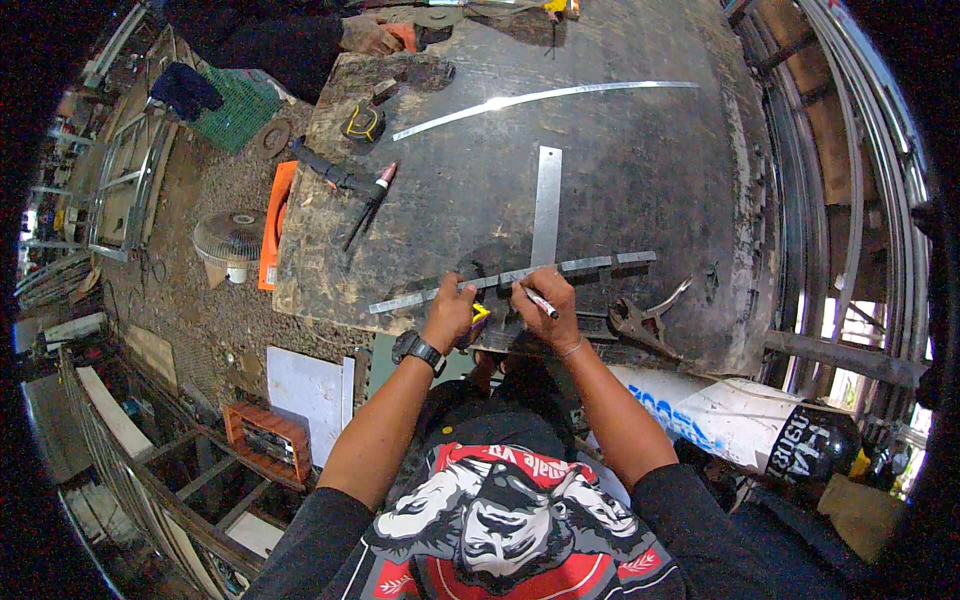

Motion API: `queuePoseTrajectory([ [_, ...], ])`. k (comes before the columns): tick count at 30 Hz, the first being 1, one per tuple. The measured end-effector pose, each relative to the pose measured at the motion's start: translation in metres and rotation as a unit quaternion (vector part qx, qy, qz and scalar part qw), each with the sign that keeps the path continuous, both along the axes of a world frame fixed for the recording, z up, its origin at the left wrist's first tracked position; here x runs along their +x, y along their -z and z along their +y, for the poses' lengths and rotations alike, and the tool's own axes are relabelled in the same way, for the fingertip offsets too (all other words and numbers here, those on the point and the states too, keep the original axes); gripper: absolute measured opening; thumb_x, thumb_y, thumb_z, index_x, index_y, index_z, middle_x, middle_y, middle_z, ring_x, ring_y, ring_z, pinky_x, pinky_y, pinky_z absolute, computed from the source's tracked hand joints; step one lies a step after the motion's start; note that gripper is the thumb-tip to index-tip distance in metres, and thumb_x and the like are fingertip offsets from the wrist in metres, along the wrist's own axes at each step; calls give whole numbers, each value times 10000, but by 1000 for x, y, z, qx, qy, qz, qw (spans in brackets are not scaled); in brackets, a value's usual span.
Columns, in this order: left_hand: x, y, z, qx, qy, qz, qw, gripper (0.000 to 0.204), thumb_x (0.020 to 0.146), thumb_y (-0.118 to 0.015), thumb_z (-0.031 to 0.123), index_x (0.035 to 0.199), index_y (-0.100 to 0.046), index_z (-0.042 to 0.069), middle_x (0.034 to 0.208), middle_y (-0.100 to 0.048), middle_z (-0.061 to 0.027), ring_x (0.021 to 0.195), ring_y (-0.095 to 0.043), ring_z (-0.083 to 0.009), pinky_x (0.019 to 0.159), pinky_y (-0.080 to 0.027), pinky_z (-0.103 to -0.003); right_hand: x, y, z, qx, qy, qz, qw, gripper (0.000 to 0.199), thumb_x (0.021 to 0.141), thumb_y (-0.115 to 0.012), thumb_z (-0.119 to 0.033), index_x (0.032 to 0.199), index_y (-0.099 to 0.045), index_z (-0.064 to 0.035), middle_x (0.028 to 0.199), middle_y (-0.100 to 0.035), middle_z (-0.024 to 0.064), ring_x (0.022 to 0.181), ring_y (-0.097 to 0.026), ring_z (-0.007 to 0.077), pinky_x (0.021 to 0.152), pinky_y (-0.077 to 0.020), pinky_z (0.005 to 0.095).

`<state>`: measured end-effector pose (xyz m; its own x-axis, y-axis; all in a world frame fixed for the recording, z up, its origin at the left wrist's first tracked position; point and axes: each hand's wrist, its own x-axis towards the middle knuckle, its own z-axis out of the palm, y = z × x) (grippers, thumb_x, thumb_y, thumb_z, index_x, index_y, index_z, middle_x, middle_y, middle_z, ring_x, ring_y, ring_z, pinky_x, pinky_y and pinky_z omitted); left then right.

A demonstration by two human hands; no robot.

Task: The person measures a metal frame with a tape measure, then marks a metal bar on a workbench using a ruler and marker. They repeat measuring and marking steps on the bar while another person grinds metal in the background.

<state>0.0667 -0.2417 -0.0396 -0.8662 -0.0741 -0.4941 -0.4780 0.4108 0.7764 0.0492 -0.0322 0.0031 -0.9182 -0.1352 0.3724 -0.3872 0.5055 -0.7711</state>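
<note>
A long flat metal strip (590, 265) lies along the near edge of a dark worn workbench (640, 180). My left hand (452, 310) presses on the strip and holds a yellow tape measure (479, 318) under its fingers. My right hand (545, 300) grips a white marker (541, 303) with its tip at the strip. A shorter metal strip (546, 205) stands at right angles to the long one, just beyond my right hand.
Locking pliers (645, 320) lie right of my hands. A curved metal strip (540, 97), another tape measure (362, 121) and a dark tool with a red tip (365, 195) lie farther back. Another person's hand (368, 35) rests at the far edge. A fan (229, 240) stands on the gravel at left.
</note>
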Motion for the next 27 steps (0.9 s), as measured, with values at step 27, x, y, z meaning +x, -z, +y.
queuePoseTrajectory([
  [27,-1,-21,4,-5,-1,-13,1000,408,1026,-572,284,1306,-531,-10,1202,-649,-230,1073,-646,-350,911,-502,-434,-2,1,-1,-2,-22,-4,1000,219,802,-763,-54,764,-547,-50,738,-578,158,723,-586,388,658,-471,462],
])
